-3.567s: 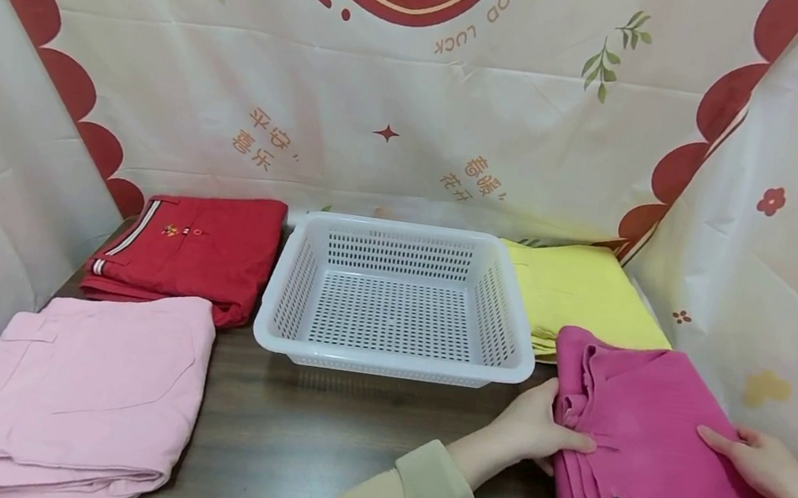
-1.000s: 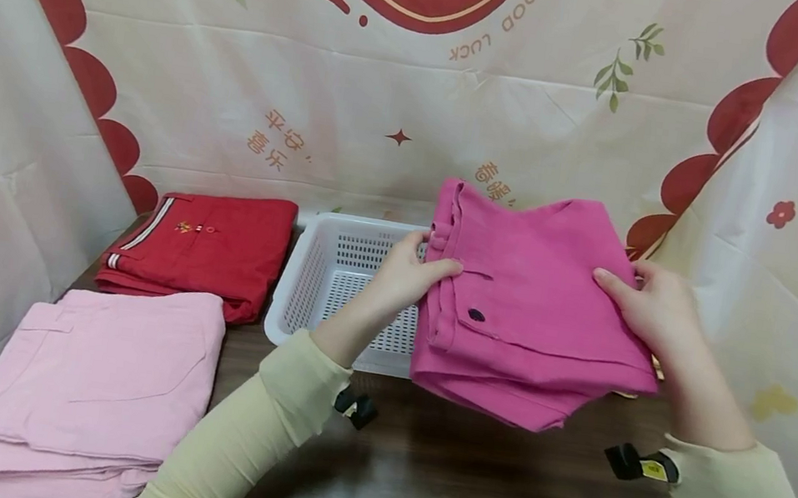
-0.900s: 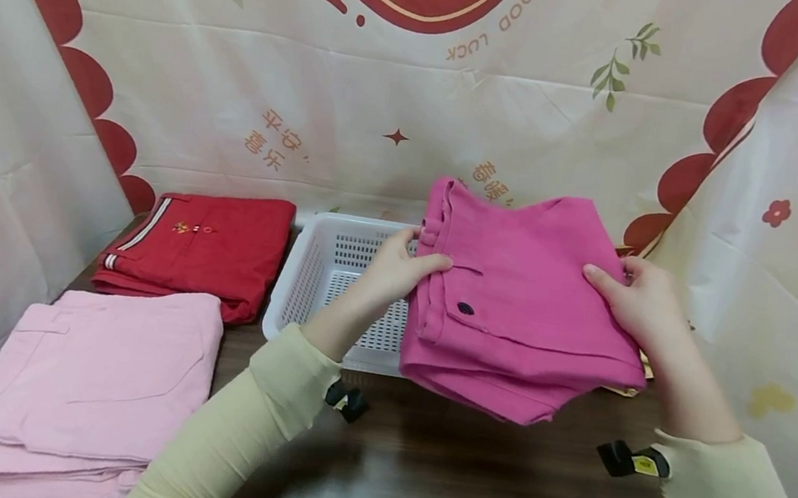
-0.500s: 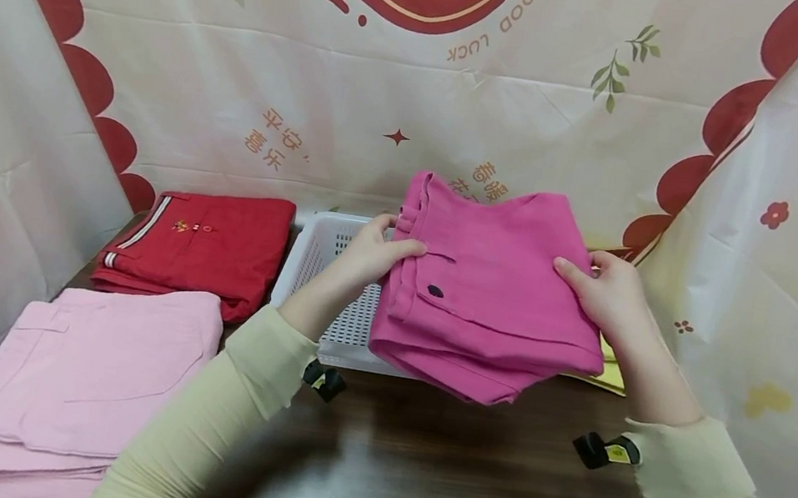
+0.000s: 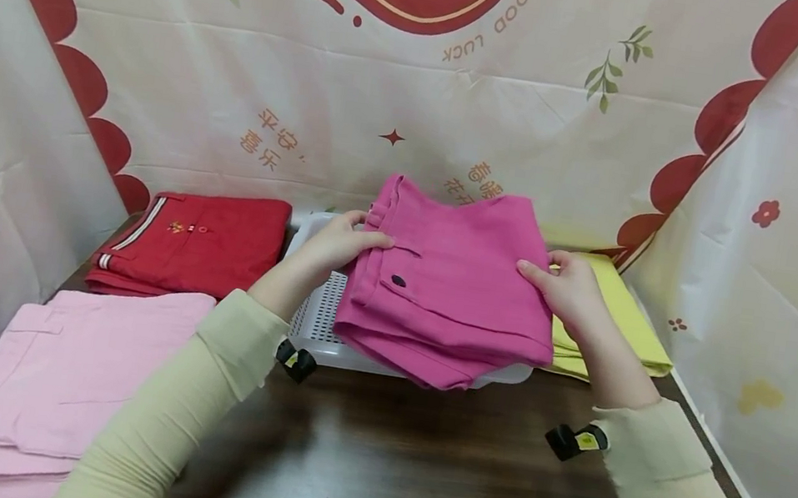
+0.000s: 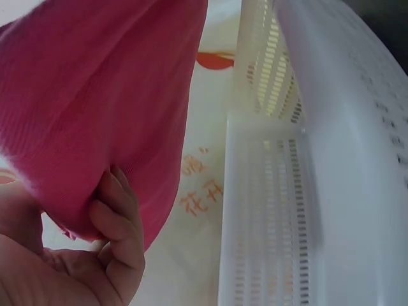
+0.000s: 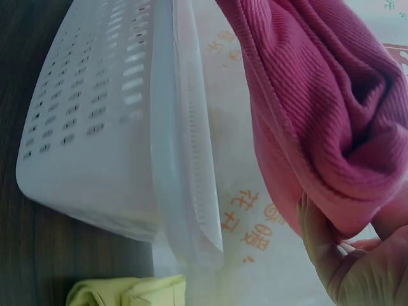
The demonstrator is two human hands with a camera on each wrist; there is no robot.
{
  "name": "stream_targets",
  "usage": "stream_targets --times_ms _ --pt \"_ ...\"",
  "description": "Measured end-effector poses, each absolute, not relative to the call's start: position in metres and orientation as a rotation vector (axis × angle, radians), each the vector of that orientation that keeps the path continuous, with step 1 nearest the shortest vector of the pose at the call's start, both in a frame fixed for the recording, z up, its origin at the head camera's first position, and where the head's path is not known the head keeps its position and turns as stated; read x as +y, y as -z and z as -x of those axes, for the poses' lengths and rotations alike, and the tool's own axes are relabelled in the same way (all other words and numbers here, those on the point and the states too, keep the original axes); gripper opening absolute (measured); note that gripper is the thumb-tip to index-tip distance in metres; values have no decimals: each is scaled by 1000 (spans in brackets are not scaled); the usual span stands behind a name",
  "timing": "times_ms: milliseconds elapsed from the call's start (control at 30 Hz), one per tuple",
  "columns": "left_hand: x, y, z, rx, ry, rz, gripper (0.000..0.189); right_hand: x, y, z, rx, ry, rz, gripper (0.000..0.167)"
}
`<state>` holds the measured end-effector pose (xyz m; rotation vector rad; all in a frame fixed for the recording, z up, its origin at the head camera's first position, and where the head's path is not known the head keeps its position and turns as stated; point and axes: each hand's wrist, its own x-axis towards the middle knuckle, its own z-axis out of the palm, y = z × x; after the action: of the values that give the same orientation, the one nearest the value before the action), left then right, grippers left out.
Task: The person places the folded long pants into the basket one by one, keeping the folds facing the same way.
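Carried leftward since the frame half a second ago: from above the right part of the basket (image 5: 335, 354) to more nearly over its middle, with the folded magenta garment (image 5: 451, 281) raised between both hands and more of the yellow garment (image 5: 620, 320) uncovered at the basket's right. Held clear of the rim, judging by the gap in both wrist views. Should handle as soft, limp cloth of modest weight: ribbed and thick in the folds, so unlikely to slip from skin or to break, but liable to sag and fan open along the loose layers at the front. Best taken by both side edges, gathering every layer together, with some support below the drooping front. Gripped above the basket's left part by the left hand (image 5: 342, 243), with thumb on top and fingers curled beneath; pinched at the opposite edge, by the basket's right side, by the right hand (image 5: 570, 287), also thumb uppermost. Reaching forward with both arms, slanting inward toward the basket over the bench (image 5: 371, 464). Flanked on the basket's left by the red garment (image 5: 217, 250) and, nearer, by the pale pink garment (image 5: 72, 374).
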<state>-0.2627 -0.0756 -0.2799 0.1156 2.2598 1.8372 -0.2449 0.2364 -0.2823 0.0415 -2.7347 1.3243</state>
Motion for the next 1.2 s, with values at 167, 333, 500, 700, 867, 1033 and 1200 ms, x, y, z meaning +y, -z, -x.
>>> stream_targets --times_ms 167,333,500,700,867,1033,1200 --pt "-85 282 268 2233 -1826 -75 59 228 285 250 -2758 -1412 -22 36" --pt "-90 285 273 2233 -1824 -62 61 222 289 254 -2727 -1564 13 31" --pt "-95 290 280 2242 -1804 -47 62 217 294 261 -2699 -1691 60 39" --pt "-100 295 284 2198 -1789 -32 59 213 302 268 -2719 -1721 93 47" --pt "-103 301 287 2199 -1720 -41 52 210 311 271 -2722 -1685 90 35" --pt "-105 305 290 2177 -1641 -25 43 210 318 275 -2759 -1658 88 32" --pt "-106 306 291 2197 -1548 2 41 212 321 277 -2798 -1666 66 35"
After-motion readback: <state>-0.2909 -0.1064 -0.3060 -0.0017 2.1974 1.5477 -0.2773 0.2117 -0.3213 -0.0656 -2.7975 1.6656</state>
